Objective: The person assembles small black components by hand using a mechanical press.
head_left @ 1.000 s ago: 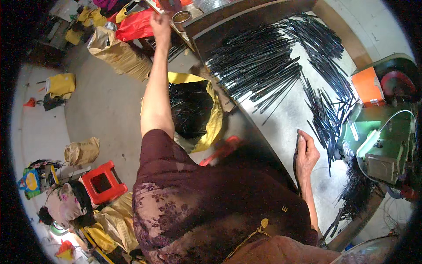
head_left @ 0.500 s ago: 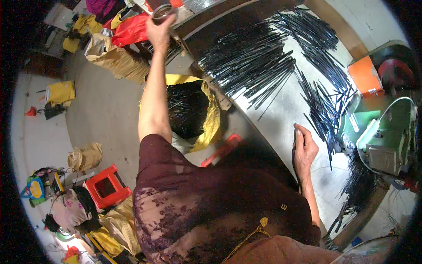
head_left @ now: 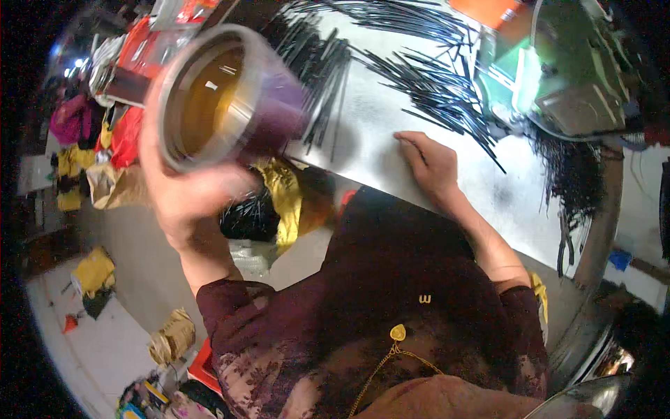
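Observation:
My left hand [head_left: 187, 199], blurred by motion, is wrapped round a purple mug [head_left: 278, 98] with a metal rim. The mug is raised close to the camera and tilted, and amber liquid [head_left: 204, 115] shows inside. My right hand [head_left: 434, 167] rests at the near edge of the pale metal tabletop [head_left: 377, 126], fingers loosely curled, with nothing visible in it. Beyond it lies a pile of thin black rods [head_left: 426, 87]. Another bunch of black rods [head_left: 328, 84] is partly hidden behind the mug.
A green machine [head_left: 579, 84] with a lit lamp [head_left: 528, 77] stands at the right. Black strands [head_left: 572, 171] hang beside it. An orange box [head_left: 488, 10] sits at the back. Below my left arm, a yellow-rimmed sack [head_left: 285, 199] holds more black rods.
My left hand has brought the mug from far out at upper left in toward me, so it looks much larger. The view has shifted; my right hand stays at the table.

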The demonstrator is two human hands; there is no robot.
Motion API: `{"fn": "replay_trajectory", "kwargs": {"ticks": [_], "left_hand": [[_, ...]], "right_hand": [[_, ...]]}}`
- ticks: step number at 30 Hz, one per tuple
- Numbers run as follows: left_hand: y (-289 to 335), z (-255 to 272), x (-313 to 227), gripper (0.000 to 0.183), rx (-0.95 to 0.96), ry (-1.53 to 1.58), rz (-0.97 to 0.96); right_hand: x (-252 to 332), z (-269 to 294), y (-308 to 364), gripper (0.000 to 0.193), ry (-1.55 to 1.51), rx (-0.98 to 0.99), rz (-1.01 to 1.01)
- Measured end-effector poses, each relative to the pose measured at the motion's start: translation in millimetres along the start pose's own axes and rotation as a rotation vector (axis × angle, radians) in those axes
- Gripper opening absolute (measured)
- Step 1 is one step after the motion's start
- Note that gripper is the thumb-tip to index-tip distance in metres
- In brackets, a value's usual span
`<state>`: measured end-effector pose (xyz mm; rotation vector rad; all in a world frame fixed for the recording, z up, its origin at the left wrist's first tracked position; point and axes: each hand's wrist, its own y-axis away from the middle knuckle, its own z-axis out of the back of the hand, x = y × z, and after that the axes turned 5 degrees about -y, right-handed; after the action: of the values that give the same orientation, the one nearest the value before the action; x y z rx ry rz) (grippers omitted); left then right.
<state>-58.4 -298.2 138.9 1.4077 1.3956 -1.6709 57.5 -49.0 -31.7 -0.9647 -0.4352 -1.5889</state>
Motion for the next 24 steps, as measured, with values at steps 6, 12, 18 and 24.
{"fn": "replay_trajectory", "kwargs": {"ticks": [6,12,18,24], "left_hand": [[24,-86,-19,0.053,0.361,0.112,-0.136],[37,-118,-38,0.026,0.401,0.083,-0.414],[25,-127,-35,0.027,0.458,0.091,-0.381],[21,-139,-39,0.027,0.495,0.051,-0.356]], "right_hand": [[7,2,6,0.016,-0.127,-0.068,0.121],[6,2,8,0.019,-0.089,-0.005,0.084],[7,9,2,0.019,-0.057,0.024,0.050],[3,6,1,0.015,-0.054,-0.032,0.137]]}}
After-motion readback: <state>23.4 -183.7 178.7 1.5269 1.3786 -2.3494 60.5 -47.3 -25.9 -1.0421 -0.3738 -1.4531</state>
